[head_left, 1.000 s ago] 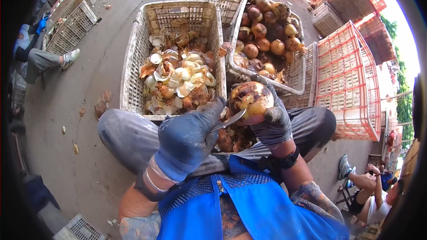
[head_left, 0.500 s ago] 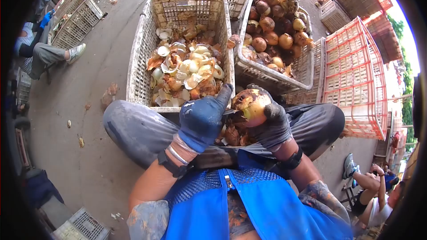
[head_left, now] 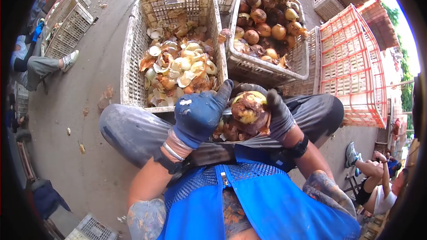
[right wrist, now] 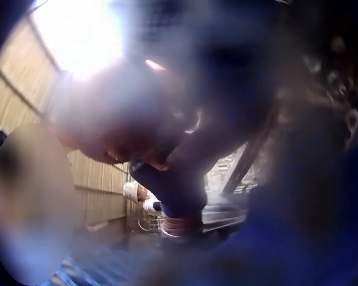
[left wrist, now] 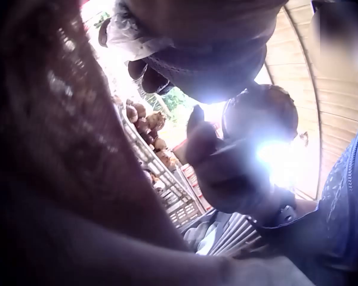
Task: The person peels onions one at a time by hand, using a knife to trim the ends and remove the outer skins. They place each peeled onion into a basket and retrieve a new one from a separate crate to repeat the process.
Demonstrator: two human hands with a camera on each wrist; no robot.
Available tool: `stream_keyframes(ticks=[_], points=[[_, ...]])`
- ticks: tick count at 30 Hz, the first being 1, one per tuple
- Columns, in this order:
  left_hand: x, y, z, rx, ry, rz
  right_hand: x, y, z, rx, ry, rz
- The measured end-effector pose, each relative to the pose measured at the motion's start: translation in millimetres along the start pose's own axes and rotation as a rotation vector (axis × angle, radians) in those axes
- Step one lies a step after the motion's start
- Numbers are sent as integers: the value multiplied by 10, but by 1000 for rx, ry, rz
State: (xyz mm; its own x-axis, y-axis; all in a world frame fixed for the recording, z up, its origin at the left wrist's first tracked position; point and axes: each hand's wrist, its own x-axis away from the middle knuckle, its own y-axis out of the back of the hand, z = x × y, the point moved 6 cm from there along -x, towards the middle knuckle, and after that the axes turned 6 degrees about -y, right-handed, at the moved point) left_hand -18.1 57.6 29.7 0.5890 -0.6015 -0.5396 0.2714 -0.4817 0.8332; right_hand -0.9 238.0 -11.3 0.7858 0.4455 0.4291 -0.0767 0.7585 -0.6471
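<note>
While right fingers curl round an onion | left fingers — curled tight, knife gripped

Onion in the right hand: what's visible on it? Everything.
The onion is roundish, with a ragged brown patch facing the head camera and yellowish areas around it. Papery brown skin juts out at its lower right. The gloved right hand grips it, fingers round the far side, thumb at its right. It is held up in front of the body, between the knees, beside the gloved left hand; whether anything on that side touches it is unclear.
</note>
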Motion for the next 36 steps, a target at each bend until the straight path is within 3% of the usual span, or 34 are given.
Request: stream_keyframes(ticks=[6, 8, 9, 10, 12, 13, 14, 16, 18, 19, 20, 21, 22, 24, 25, 26, 28, 29, 30, 32, 34, 36], points=[[145, -176, -31, 267, 347, 6, -37, -72, -3, 324, 317, -198], [323, -369, 25, 630, 557, -47, -83, -144, -25, 240, 311, -199], [488, -577, 114, 779, 806, -11, -126, -230, 15, 267, 292, -160], [591, -809, 204, 1284, 1057, -273, -166, -147, -17, 410, 312, -202], [662, -714, 431, 1153, 1235, 31, -210, -375, 9, 451, 240, -78], [720, -727, 507, 981, 1158, 87, -267, -405, 25, 462, 243, -70], [698, -605, 467, 985, 1156, 88, -299, -398, -9, 275, 218, -76], [607, -277, 374, 1177, 1205, -51, -347, -481, 11, -47, 205, -33], [613, -311, 296, 1348, 1229, -98, -436, -405, 45, -114, 263, -50], [506, -271, 229, 1361, 1094, -162, -464, -416, 60, -112, 263, -47], [421, -196, 193, 1368, 962, -226, -492, -433, 63, -96, 257, -44], [418, -173, 217, 1169, 938, -8, -510, -449, 56, -81, 250, -40], [434, -183, 262, 1168, 940, -12, -490, -459, 67, -78, 247, -38], [357, -1, 390, 936, 742, -282, -366, -412, 139, 502, 200, -202], [298, 133, 404, 727, 576, -390, -341, -356, 164, 522, 113, -167], [255, 211, 411, 740, 581, -385, -297, -540, 195, 261, -49, 0], [65, 362, 214, 496, 288, -134, -368, -271, -37, 87, 24, -29], [70, 356, 180, 589, 342, -162, -329, -415, 3, 299, 93, 79], [87, 353, 150, 598, 341, -156, -310, -386, -36, 294, 92, 70], [205, 383, 235, 608, 503, -241, -308, -207, -150, -73, 32, -19], [297, 391, 224, 508, 469, -178, -277, -126, -156, -114, 44, -58], [309, 348, 137, 351, 382, 9, -260, -162, -116, -197, 43, -54]])
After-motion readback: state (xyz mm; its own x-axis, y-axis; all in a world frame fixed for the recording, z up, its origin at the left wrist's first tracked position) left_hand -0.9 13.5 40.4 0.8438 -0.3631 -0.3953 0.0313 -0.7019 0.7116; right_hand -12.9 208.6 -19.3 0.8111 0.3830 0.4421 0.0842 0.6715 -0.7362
